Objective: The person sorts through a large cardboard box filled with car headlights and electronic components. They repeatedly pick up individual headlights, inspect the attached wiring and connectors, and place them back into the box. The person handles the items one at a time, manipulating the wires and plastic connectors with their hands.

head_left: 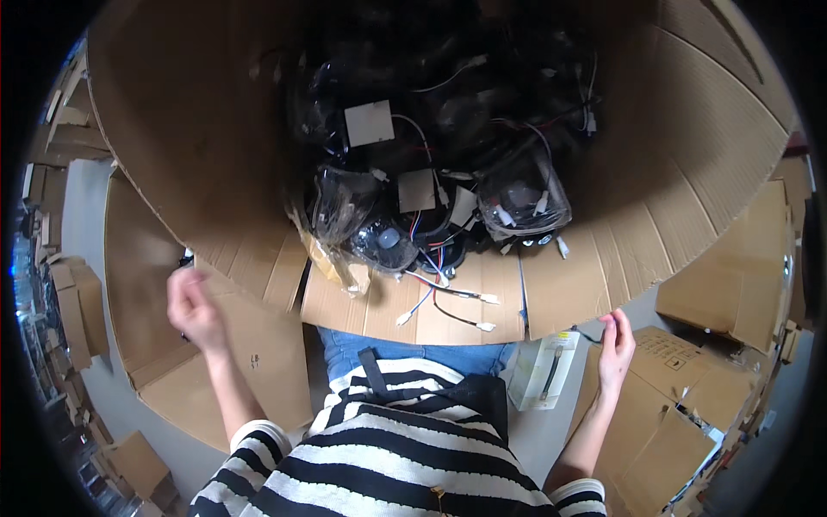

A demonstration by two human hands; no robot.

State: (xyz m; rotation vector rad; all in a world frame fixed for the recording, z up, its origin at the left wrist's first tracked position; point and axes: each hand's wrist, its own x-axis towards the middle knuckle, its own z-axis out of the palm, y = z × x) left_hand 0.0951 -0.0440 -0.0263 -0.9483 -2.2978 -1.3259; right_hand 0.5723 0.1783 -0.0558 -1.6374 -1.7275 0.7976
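A large open cardboard box [594,289] stands right in front of me. Dark electrical parts fill it, among them a clear-bagged part [524,202], a round black part [383,246] and loose wires [439,302] with white connectors lying over the near flap. Just outside the box's left edge is my left hand [196,310], its fingers curled and slightly blurred. My right hand [616,349] is closed at the near right edge, fingertips by the rim; what they grip is hidden. A dark cord [588,337] shows beside it.
Below the rim, left of my right hand, is a clear package [544,370] with a black strip inside. Cardboard boxes stand at left [233,370] and right [650,405]. More cartons [79,302] line the far left. A white card [369,123] lies among the parts.
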